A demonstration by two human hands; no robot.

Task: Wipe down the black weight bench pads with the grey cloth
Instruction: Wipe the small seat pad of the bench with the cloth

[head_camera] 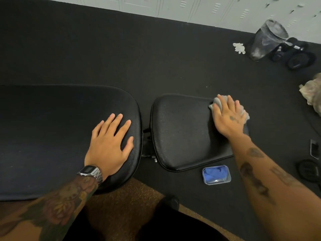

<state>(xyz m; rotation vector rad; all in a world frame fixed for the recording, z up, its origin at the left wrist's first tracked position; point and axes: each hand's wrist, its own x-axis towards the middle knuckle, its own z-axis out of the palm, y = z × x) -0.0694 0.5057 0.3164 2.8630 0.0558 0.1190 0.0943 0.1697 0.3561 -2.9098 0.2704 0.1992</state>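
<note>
Two black bench pads lie side by side with a gap between them: a long back pad [52, 127] on the left and a smaller seat pad [182, 133] on the right. My left hand [111, 145] rests flat with fingers spread on the right end of the back pad, holding nothing. My right hand [229, 117] presses the grey cloth [217, 101] flat onto the far right corner of the seat pad. Most of the cloth is hidden under my palm; its edges stick out beyond my fingers.
A clear plastic box with blue contents [216, 174] lies on the dark floor by the seat pad's near edge. A mesh bin with a liner [265, 40], black wheeled gear [295, 54] and a white crumpled scrap [239, 47] sit far right near pale lockers [191, 7]. Crumpled cloth [312, 93] lies at the right edge.
</note>
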